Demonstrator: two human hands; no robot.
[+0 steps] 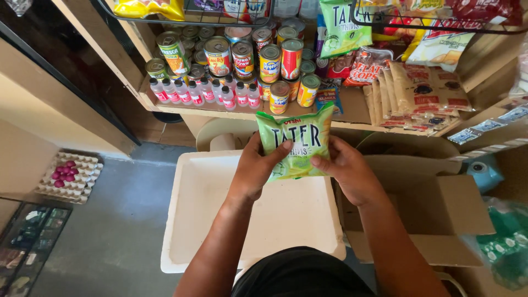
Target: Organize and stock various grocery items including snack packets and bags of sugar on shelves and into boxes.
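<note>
A light green snack bag is held up in front of a wooden shelf. My left hand grips its lower left side, thumb on the front. My right hand grips its lower right side. Both hands hover above a white foam lid lying flat below. On the shelf behind the bag stand several tin cans and a row of small clear bottles with pink labels. Another green bag of the same kind hangs higher up.
An open cardboard box sits to the right of the foam lid. Flat paper packets lean on the shelf's right part. An egg tray with pink eggs lies on the grey floor at left. Wire racks hold snack bags above.
</note>
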